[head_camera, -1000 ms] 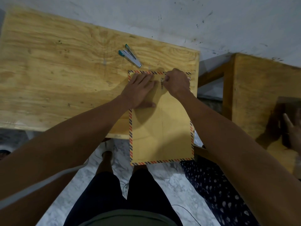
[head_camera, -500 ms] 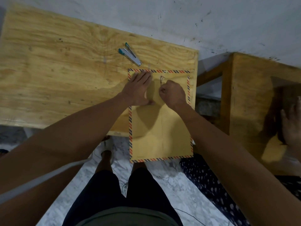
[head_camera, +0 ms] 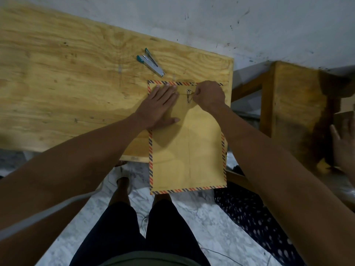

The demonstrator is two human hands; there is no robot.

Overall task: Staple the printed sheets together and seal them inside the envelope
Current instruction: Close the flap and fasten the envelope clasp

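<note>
- Meanwhile, the brown striped-edge paper envelope [head_camera: 187, 143], overhanging the plywood table [head_camera: 76, 83], was held flat by the left hand [head_camera: 159, 106], fingers extended.
- The string closure [head_camera: 189, 96] was pinched by the right hand [head_camera: 209, 96], which had been shifted back up from half a second earlier; sealing was judged nearly complete.

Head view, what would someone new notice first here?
A tan envelope with a striped border hangs off the table's near edge. The left hand presses flat on it while the right hand pinches the string clasp. A stapler lies just beyond.
</note>
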